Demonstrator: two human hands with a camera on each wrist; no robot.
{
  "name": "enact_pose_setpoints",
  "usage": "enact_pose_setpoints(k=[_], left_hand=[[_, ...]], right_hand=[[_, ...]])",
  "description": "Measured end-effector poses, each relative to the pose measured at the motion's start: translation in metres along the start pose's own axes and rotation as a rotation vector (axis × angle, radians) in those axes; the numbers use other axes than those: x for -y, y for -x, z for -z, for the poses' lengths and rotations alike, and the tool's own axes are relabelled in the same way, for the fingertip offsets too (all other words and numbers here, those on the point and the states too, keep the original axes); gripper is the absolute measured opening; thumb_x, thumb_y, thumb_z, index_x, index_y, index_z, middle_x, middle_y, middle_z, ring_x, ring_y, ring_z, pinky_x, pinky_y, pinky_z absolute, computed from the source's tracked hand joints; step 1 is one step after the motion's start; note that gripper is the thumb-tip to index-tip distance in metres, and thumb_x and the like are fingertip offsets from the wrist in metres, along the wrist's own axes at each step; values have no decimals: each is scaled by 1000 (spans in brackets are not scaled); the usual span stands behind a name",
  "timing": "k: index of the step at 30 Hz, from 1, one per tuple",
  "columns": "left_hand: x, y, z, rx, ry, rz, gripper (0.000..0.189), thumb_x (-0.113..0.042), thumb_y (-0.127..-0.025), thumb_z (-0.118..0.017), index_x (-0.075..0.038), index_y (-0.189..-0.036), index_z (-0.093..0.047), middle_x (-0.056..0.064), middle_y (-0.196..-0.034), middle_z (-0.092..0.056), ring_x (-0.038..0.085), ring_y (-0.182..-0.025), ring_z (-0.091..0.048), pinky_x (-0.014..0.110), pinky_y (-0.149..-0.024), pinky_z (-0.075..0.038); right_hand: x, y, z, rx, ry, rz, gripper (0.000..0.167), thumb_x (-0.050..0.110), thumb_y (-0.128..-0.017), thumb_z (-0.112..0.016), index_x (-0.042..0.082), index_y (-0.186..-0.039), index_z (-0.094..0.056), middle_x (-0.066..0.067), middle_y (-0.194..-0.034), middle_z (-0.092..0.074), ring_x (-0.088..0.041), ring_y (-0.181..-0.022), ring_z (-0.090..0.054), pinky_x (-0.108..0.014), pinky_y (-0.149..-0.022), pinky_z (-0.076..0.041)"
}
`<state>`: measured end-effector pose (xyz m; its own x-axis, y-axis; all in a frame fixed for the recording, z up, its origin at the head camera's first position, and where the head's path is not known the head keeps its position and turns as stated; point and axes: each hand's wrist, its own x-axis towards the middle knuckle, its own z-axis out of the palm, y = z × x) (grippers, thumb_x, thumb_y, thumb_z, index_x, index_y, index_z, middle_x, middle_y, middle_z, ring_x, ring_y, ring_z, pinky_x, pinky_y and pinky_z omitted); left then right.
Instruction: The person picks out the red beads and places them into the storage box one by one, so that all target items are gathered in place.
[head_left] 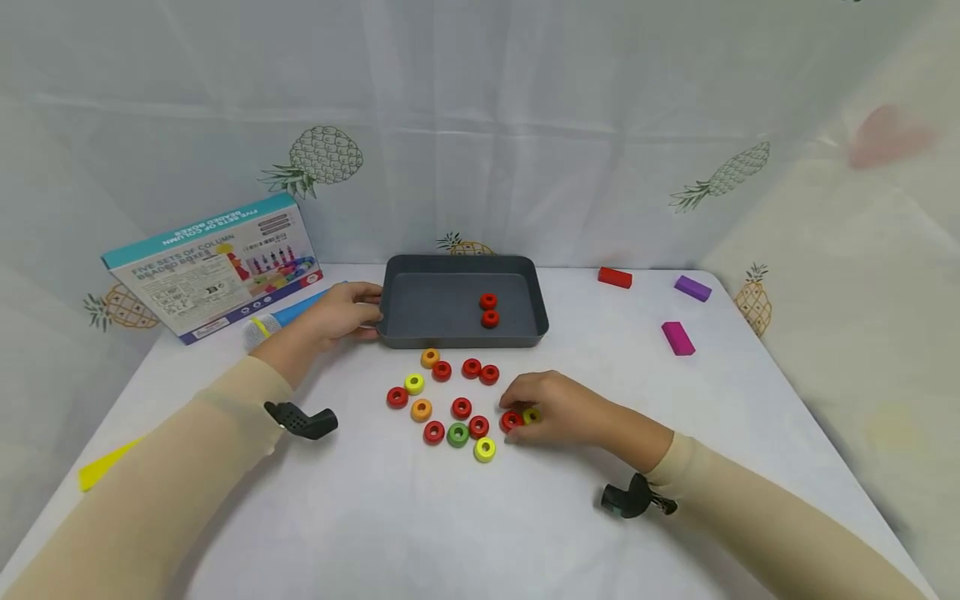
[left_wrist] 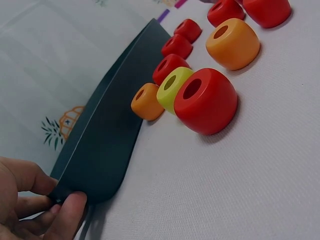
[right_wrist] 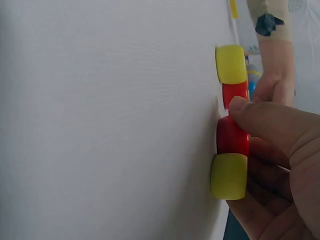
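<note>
A dark grey tray point(head_left: 427, 304) stands at the back of the table with two red beads point(head_left: 490, 319) in it. My left hand point(head_left: 341, 315) grips the tray's left end, thumb and fingers at its edge in the left wrist view. Before the tray lie several loose ring-shaped beads in red, orange, yellow and green, among them a green bead point(head_left: 457, 435). Low over the table, my right hand point(head_left: 558, 410) pinches a red bead point(right_wrist: 233, 137) between thumb and fingers. A yellow bead point(right_wrist: 229, 176) sits right beside it, on the palm side.
A printed toy box point(head_left: 217, 271) leans at the back left, with a blue microphone point(head_left: 288, 314) by it. Red point(head_left: 615, 277), purple point(head_left: 692, 287) and magenta blocks point(head_left: 678, 338) lie at the right. A yellow piece point(head_left: 105, 467) lies at the left edge.
</note>
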<state>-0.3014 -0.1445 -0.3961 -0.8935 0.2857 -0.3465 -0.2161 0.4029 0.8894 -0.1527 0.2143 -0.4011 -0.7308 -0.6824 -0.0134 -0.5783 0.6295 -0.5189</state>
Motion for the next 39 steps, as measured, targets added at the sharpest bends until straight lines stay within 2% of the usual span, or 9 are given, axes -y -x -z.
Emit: enact_pose_setpoints(k=[9,13,20,25,33,39], left_hand=[[0,0,0,-6,5,6,62,-7,-101,-54,-6,-158,-32,17,-157,-38,35,-128,-53,36,-90,-60],[-2,0,0,-13,-5,6,61,-5,-101,-54,-6,-158,-32,17,-157,-38,35,-127,-54,35,-89,-61],[-2,-1,1,-12,-12,2,60,-5,-101,-55,-6,-157,-33,17,-157,-38,34,-124,-54,36,-90,-60],[5,-3,0,-19,-12,1,58,-7,-101,-55,-5,-156,-35,17,-155,-41,33,-125,-55,34,-86,-61],[5,-1,-1,-27,4,-6,58,-7,-101,-55,-6,-156,-36,17,-153,-43,34,-126,-55,33,-85,-62],[3,0,-1,-19,17,-7,60,-7,-100,-55,-6,-157,-34,17,-153,-42,34,-126,-55,36,-88,-61]], right_hand=[[3,-2,3,33,67,58,31,31,-87,-81,18,-114,-74,11,-110,-70,-1,-101,-62,-26,-93,-56],[4,-8,18,-5,65,78,29,25,-87,-81,16,-114,-75,12,-107,-70,-1,-98,-63,-25,-90,-57],[6,-34,58,-115,68,99,28,20,-86,-82,13,-112,-75,7,-105,-71,-7,-96,-65,-31,-86,-61],[-1,-63,74,-180,82,66,31,23,-86,-83,11,-113,-75,3,-106,-72,-10,-95,-67,-33,-86,-60],[-23,-106,67,-184,65,-33,32,25,-88,-81,9,-115,-74,0,-108,-72,-14,-96,-65,-30,-85,-59],[-39,-127,50,-146,137,-72,32,30,-90,-78,11,-116,-74,0,-110,-71,-14,-94,-62,-27,-81,-57]])
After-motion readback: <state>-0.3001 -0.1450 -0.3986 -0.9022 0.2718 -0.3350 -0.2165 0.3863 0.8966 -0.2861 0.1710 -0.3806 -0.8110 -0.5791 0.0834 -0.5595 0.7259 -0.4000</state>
